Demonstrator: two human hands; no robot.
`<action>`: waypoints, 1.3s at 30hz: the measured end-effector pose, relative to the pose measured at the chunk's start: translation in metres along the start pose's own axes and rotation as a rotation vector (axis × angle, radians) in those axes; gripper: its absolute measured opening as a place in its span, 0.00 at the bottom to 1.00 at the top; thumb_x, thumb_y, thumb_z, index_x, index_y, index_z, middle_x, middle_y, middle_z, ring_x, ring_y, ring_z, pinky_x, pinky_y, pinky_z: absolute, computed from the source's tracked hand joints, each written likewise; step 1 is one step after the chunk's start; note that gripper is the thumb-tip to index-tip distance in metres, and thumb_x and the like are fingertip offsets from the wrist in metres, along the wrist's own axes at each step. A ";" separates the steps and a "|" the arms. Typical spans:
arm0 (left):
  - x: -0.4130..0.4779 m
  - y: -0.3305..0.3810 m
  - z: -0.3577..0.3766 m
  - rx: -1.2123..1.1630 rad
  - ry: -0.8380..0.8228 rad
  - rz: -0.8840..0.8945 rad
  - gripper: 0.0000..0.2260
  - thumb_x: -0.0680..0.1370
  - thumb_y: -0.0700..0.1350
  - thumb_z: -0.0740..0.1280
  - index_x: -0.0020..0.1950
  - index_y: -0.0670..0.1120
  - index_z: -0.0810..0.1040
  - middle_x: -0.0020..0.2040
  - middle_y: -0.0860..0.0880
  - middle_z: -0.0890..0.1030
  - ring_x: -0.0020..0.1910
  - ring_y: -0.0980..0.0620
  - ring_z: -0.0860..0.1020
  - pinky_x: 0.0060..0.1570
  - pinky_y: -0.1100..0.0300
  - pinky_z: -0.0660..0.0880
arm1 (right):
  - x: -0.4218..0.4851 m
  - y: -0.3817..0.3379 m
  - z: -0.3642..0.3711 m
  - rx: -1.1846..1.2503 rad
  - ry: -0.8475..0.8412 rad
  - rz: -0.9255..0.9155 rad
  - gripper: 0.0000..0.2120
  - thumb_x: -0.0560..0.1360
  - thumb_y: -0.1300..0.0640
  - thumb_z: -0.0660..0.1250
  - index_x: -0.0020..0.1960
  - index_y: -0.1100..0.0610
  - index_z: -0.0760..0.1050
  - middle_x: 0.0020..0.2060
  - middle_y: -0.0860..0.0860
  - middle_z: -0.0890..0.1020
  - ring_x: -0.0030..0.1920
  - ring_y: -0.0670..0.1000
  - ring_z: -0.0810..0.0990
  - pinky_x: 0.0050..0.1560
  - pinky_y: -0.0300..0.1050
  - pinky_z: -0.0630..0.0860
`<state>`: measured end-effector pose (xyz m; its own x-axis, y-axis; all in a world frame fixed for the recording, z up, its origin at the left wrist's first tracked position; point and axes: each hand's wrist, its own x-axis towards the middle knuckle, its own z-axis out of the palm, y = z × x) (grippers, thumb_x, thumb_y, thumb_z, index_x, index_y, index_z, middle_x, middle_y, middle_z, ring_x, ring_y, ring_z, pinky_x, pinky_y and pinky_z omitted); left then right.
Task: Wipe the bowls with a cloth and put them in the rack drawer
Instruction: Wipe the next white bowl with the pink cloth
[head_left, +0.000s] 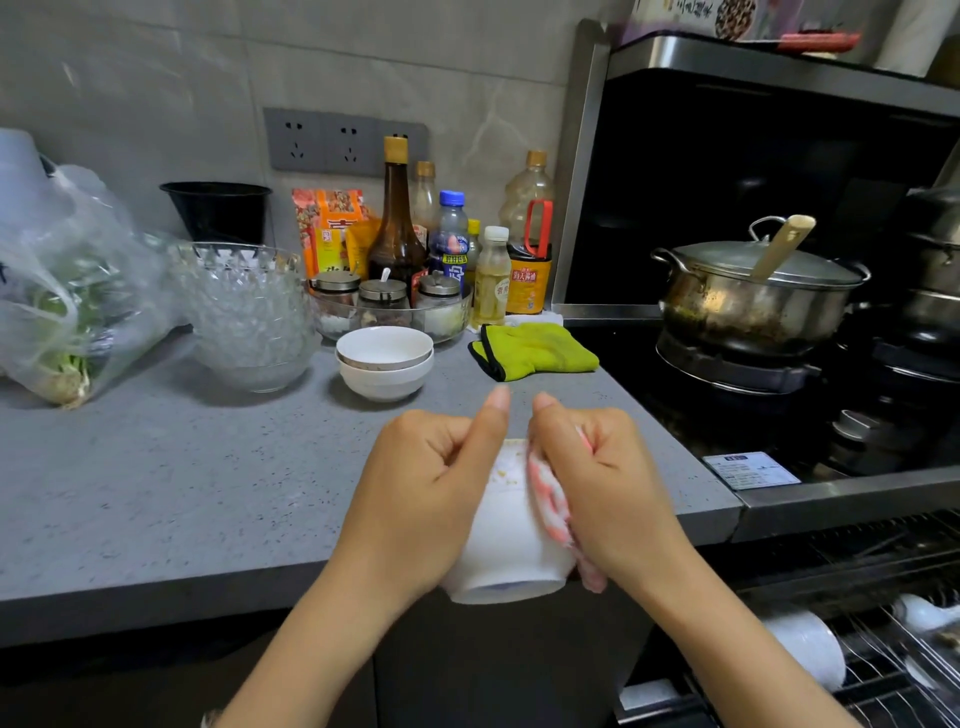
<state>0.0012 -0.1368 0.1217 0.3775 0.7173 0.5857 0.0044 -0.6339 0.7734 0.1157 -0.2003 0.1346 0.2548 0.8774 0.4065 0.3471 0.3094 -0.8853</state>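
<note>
Head view. Left hand (431, 467) curled round white bowl (506, 551), thumb up along rim. Bowl tilted, base toward camera, held over front edge of counter (182, 493). Right hand (597, 467) grips pink-white cloth (553, 512), pressed to bowl's right side. Two stacked bowls (384, 364) on counter behind. Rack drawer (883, 649) open at lower right, white dishes inside.

Grey counter (182, 467) w/ stacked bowls (384, 366), glass bowl (249, 317), green mitt (535, 351).

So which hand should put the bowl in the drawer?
Probably left: the left hand grips the bowl, while the right hand, though nearer the rack drawer, is holding the cloth.
</note>
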 end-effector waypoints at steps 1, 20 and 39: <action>0.000 0.000 0.000 -0.001 0.049 0.012 0.29 0.74 0.63 0.59 0.24 0.41 0.61 0.20 0.50 0.60 0.23 0.56 0.59 0.24 0.58 0.55 | 0.000 0.002 0.002 0.023 0.015 -0.030 0.32 0.83 0.54 0.52 0.21 0.62 0.64 0.14 0.51 0.68 0.13 0.44 0.63 0.19 0.28 0.61; -0.003 0.007 0.003 -0.391 0.307 -0.130 0.37 0.71 0.64 0.61 0.33 0.26 0.67 0.29 0.27 0.67 0.32 0.44 0.68 0.26 0.44 0.63 | -0.007 -0.002 0.013 0.093 0.098 -0.110 0.18 0.80 0.46 0.52 0.58 0.53 0.76 0.34 0.60 0.78 0.28 0.39 0.75 0.29 0.26 0.68; 0.004 -0.001 -0.009 -0.075 -0.106 -0.104 0.33 0.74 0.67 0.56 0.27 0.38 0.65 0.25 0.41 0.67 0.27 0.51 0.65 0.28 0.53 0.64 | 0.002 -0.007 -0.008 -0.033 -0.067 0.019 0.31 0.81 0.51 0.55 0.21 0.62 0.64 0.13 0.53 0.66 0.12 0.46 0.61 0.15 0.31 0.57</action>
<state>-0.0055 -0.1310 0.1253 0.4739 0.7411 0.4756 -0.0187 -0.5315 0.8468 0.1209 -0.2037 0.1438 0.2007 0.9060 0.3727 0.3729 0.2811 -0.8842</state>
